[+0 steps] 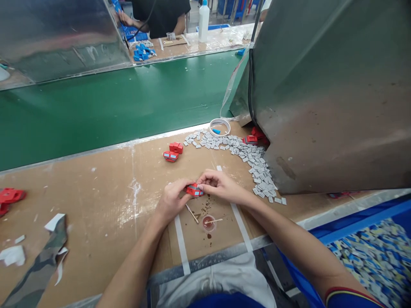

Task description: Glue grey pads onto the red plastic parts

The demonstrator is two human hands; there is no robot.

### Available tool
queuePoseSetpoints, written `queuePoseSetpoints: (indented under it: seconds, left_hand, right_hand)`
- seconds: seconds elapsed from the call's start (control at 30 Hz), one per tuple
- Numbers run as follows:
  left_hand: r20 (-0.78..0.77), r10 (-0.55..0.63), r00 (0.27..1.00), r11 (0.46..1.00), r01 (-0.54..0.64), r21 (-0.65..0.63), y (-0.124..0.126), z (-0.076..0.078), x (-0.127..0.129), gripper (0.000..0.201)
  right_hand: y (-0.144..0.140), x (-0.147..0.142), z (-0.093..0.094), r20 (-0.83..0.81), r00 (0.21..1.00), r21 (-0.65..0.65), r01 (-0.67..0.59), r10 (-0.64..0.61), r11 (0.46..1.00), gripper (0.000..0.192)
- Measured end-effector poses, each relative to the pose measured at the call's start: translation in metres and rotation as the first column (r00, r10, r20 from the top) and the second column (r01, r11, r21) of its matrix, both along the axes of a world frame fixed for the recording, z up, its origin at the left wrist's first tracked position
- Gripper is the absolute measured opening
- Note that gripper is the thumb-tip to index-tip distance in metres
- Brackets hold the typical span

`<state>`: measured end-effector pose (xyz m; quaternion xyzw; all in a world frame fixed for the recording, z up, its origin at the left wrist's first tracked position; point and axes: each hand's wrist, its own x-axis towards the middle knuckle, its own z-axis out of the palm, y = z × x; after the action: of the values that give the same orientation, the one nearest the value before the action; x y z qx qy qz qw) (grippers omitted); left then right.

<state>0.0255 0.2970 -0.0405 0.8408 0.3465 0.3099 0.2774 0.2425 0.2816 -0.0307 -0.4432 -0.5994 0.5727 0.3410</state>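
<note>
Pinching a red toy car between both hands, left hand bracing, right hand fingers closed on its end, above the glue cup on the surface.

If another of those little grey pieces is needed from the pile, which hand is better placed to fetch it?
Probably the right hand. The grey pieces lie on its side, beside the metal housing. The left hand sits further away and grips the red toy car, which both hands hold together.

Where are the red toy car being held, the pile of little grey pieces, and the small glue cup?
Red toy car (194,190), head view: its roof.
Grey pieces (253,160), head view: middle of pile.
Glue cup (208,223), head view: its inside.
</note>
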Motion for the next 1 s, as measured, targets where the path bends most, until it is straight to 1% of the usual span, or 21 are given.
queuePoseSetpoints:
  seconds: [0.07,0.17,0.23,0.37,0.47,0.53,0.6,0.63,0.7,0.77,0.83,0.9,0.93,1.0]
  left_hand:
    - [-0.03,-0.034,0.999,0.995,0.036,0.09,0.0,0.003,-0.002,0.014]
    - [-0.088,-0.091,0.992,0.973,0.108,0.205,-0.003,0.009,-0.002,0.02]
    - [-0.112,-0.106,0.988,0.95,0.134,0.282,-0.006,0.012,-0.002,0.023]
    - [-0.151,-0.076,0.986,0.914,0.13,0.385,-0.012,0.017,0.001,0.024]
    - [-0.138,-0.034,0.99,0.913,0.086,0.398,-0.011,0.019,0.0,0.023]
    - [-0.09,-0.019,0.996,0.937,0.049,0.345,-0.01,0.02,-0.002,0.025]
    - [-0.029,-0.012,1.0,0.963,0.02,0.27,-0.008,0.021,-0.004,0.03]
    - [0.002,-0.006,1.0,0.972,0.006,0.237,-0.007,0.021,-0.005,0.03]
    - [0.075,0.012,0.997,0.985,-0.025,0.169,-0.007,0.021,-0.005,0.027]
    - [0.156,0.017,0.988,0.999,-0.025,0.047,-0.006,0.021,-0.005,0.022]
    - [0.222,0.012,0.975,0.992,0.016,-0.126,-0.005,0.021,-0.003,0.023]
    - [0.263,0.03,0.964,0.959,0.046,-0.278,-0.004,0.021,-0.001,0.023]
    - [0.272,0.053,0.961,0.944,0.04,-0.327,-0.004,0.021,0.0,0.019]
    - [0.272,0.115,0.955,0.929,-0.007,-0.37,-0.004,0.021,0.002,0.008]
  right_hand:
    - [0.0,0.001,0.001,-0.033,0.998,-0.045,-0.061,0.06,0.997,0.023]
    - [-0.002,0.0,0.0,-0.033,0.993,-0.111,-0.12,0.117,0.987,0.028]
    - [-0.004,-0.002,0.0,-0.049,0.99,-0.142,-0.138,0.132,0.98,0.034]
    - [-0.004,-0.003,0.0,-0.125,0.982,-0.171,-0.162,0.142,0.972,0.043]
    - [-0.004,-0.004,0.001,-0.142,0.984,-0.142,-0.129,0.109,0.981,0.042]
    - [-0.003,-0.006,0.002,-0.201,0.979,-0.113,-0.07,0.046,0.991,0.039]
    - [-0.004,-0.008,0.002,-0.276,0.961,-0.105,-0.021,-0.009,0.994,0.042]
    - [-0.004,-0.01,0.002,-0.306,0.952,-0.112,-0.024,-0.011,0.993,0.045]
    - [-0.004,-0.012,0.0,-0.341,0.94,-0.13,-0.068,0.02,0.989,0.048]
    - [-0.004,-0.013,-0.002,-0.347,0.937,-0.134,-0.085,0.033,0.987,0.046]
    - [-0.004,-0.013,-0.004,-0.309,0.951,-0.122,-0.027,-0.012,0.992,0.044]
    - [-0.004,-0.013,-0.004,-0.226,0.971,-0.083,0.056,-0.073,0.995,0.04]
    - [-0.004,-0.012,-0.004,-0.174,0.98,-0.044,0.093,-0.099,0.995,0.038]
    - [-0.004,-0.012,-0.003,-0.07,0.988,0.066,0.143,-0.139,0.987,0.032]
